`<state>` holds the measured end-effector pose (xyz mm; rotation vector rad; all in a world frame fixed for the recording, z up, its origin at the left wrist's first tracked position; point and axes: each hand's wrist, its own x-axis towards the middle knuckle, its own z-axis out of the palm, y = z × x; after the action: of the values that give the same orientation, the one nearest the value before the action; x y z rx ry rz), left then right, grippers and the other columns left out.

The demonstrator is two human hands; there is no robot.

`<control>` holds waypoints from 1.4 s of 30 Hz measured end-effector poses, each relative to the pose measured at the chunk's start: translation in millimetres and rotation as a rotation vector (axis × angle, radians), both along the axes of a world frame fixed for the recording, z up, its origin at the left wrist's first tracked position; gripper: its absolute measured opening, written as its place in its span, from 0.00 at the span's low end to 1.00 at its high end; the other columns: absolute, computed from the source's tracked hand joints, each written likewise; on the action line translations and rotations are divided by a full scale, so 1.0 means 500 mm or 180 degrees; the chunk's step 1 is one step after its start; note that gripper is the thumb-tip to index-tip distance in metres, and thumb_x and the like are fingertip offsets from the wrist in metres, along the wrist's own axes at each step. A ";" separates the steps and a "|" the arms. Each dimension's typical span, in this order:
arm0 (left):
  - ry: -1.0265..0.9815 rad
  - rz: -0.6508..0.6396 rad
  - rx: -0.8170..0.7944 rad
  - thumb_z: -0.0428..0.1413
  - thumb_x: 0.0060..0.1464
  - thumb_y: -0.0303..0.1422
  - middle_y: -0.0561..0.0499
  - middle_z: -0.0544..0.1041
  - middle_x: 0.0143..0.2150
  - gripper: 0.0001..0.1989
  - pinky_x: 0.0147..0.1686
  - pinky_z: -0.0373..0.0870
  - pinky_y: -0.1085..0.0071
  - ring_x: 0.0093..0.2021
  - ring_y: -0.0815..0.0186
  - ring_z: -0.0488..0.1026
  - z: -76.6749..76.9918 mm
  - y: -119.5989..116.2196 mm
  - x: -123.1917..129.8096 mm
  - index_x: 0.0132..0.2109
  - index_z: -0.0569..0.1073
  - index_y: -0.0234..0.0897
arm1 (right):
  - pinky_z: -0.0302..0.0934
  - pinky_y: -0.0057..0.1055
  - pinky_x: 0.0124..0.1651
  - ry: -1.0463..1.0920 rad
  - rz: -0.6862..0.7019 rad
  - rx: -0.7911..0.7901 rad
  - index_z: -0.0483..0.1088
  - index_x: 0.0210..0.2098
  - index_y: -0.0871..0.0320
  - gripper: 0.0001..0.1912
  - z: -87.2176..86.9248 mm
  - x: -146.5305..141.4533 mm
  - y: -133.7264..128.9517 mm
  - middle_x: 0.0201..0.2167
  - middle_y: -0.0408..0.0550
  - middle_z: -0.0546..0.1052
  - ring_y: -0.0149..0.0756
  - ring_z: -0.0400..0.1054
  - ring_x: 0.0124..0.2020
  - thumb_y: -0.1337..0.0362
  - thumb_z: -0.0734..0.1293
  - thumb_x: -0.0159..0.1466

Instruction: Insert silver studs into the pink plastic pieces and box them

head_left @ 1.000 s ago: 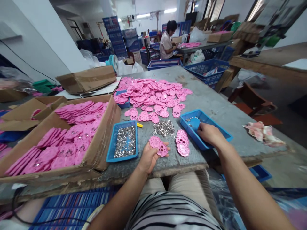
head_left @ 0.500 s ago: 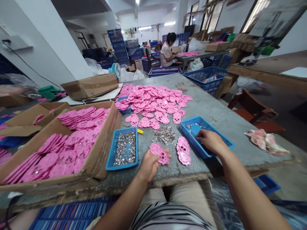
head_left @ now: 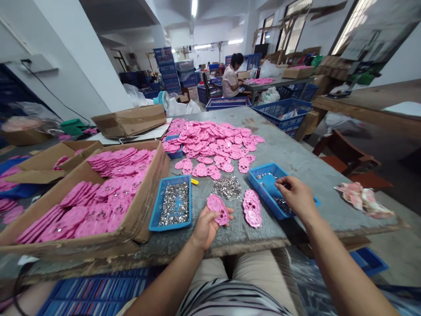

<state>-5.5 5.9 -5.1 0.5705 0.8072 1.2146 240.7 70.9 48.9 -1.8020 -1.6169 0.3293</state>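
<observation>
In the head view, the left hand (head_left: 204,228) holds a pink plastic piece (head_left: 218,209) near the front edge of the grey table (head_left: 296,153), fingers and thumb clamped on its lower end. The long axis of the piece runs from the hand up and to the left, tilted, with its face toward the camera.

The right hand (head_left: 296,195) is over the blue tray (head_left: 263,175) right of the piece, with fingertips pinched together; what they grip is too small to tell. A small stack of pink pieces (head_left: 252,207) lies between the held piece and this tray. A second blue tray with metal bits (head_left: 173,202) stands left of the piece. No writing can be read.
</observation>
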 end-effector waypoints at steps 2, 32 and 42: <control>0.0191 0.0129 0.0062 0.63 0.39 0.33 0.45 0.78 0.31 0.19 0.26 0.66 0.72 0.32 0.60 0.76 0.004 -0.006 0.008 0.39 0.68 0.34 | 0.63 0.36 0.39 0.0235 0.0295 0.0271 0.69 0.26 0.54 0.03 -0.001 -0.024 -0.023 0.30 0.49 0.77 0.40 0.70 0.32 0.63 0.63 0.56; 0.0396 0.0646 -0.0269 0.68 0.28 0.30 0.56 0.72 0.22 0.22 0.17 0.61 0.77 0.21 0.70 0.70 0.015 -0.038 0.047 0.32 0.66 0.35 | 0.64 0.34 0.41 0.1529 0.2011 -0.0570 0.76 0.25 0.56 0.12 -0.090 -0.176 -0.118 0.27 0.48 0.75 0.37 0.70 0.33 0.58 0.64 0.60; 0.0885 0.0671 -0.0177 0.64 0.31 0.31 0.57 0.71 0.21 0.18 0.17 0.60 0.77 0.20 0.72 0.68 0.011 -0.040 0.054 0.32 0.66 0.34 | 0.60 0.35 0.40 0.2187 0.1675 -0.1013 0.76 0.22 0.57 0.13 -0.093 -0.179 -0.119 0.23 0.46 0.74 0.37 0.67 0.30 0.54 0.67 0.52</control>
<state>21.5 -13.8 0.7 0.6289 1.1559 1.3169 151.0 11.5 2.5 -1.2121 -1.5366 1.3458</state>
